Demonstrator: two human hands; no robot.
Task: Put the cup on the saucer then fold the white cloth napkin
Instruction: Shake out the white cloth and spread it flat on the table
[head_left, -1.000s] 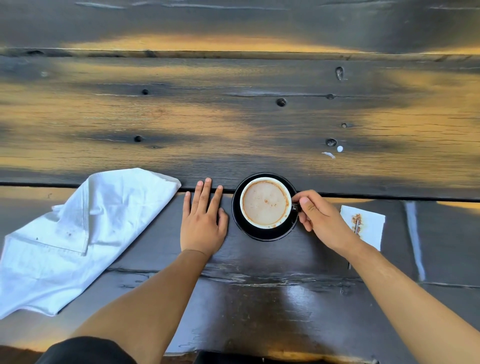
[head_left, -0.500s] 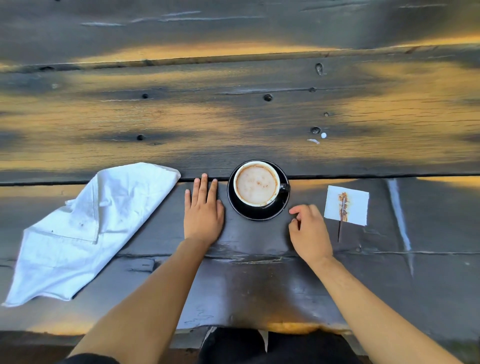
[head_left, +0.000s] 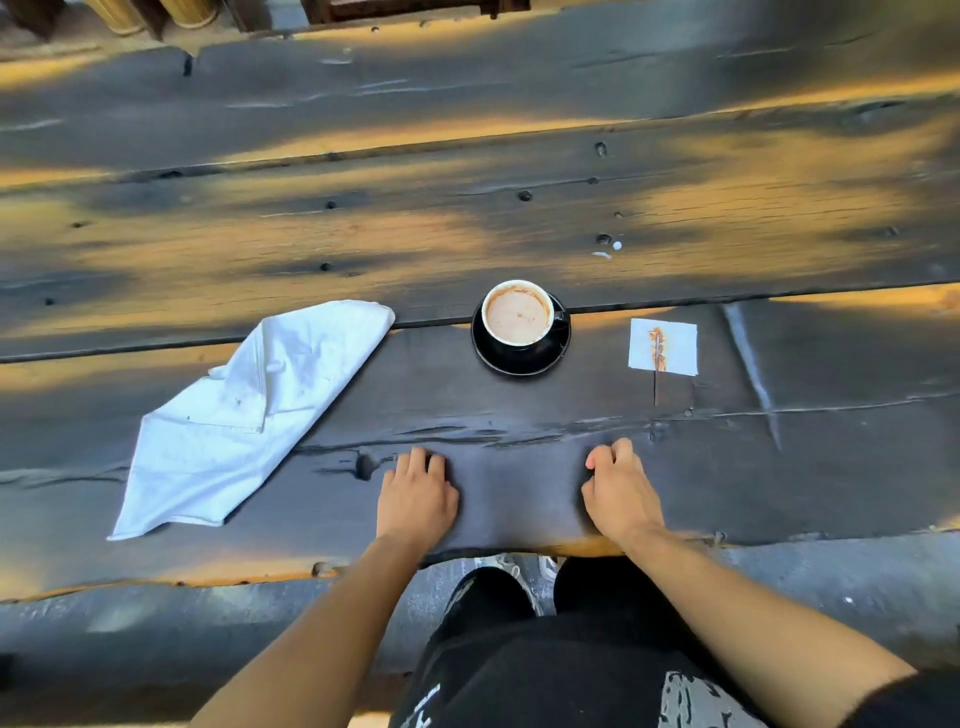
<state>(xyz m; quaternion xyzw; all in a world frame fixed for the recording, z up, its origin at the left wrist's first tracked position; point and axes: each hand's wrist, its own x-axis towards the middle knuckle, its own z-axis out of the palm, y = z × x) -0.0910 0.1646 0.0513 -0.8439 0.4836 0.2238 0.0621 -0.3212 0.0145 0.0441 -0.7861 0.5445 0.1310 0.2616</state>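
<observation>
A black cup (head_left: 519, 318) with a white inside, full of light brown coffee, stands on a black saucer (head_left: 519, 361) in the middle of the dark wooden table. The white cloth napkin (head_left: 244, 415) lies crumpled and partly doubled over at the left. My left hand (head_left: 415, 496) rests palm down near the table's front edge, fingers curled, holding nothing. Level with it to the right, my right hand (head_left: 618, 493) also rests on the wood, fingers curled and empty. Both hands are well short of the cup.
A small white paper square (head_left: 670, 345) with a brown stain and a thin stick (head_left: 656, 384) lies right of the saucer. The table's front edge (head_left: 519, 551) runs just behind my wrists; my legs in black clothing (head_left: 545, 660) are below it.
My right hand let go of the cup's handle. Both hands drew back from the saucer to the table's front edge. The camera pulled back, showing more of the table.
</observation>
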